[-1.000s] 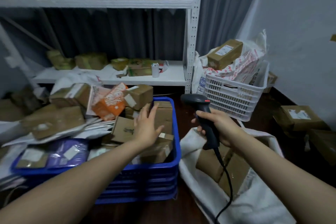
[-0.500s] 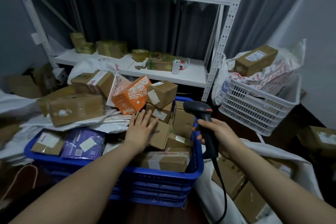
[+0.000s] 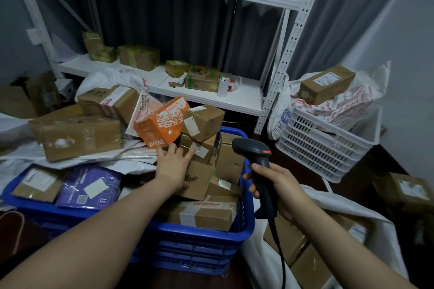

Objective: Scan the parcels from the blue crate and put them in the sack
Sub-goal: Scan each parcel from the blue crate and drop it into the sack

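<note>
Centre frame, the left hand [image 3: 172, 166] lies flat on the heap in the blue plastic crate [image 3: 245, 218], fingers [image 3: 173, 149] straight and spread, gripping nothing. Its palm covers the near edge of a small brown cardboard parcel [image 3: 198, 179]. The fingertips touch a labelled brown box [image 3: 199, 150] just beyond, under the tilted orange printed carton [image 3: 162, 122].

So the small parcel sits right beneath the left hand, clearly the nearer one, and its long side seems to run toward the upper right.

The right hand [image 3: 279, 191], just right of the crate rim, has its fingers clamped round the black corded barcode scanner [image 3: 252, 150], head aimed left over the pile.

The crate is heaped with brown boxes and a purple mailer [image 3: 91, 185]. The white woven sack [image 3: 340, 204], lower right, holds several brown boxes.
</note>
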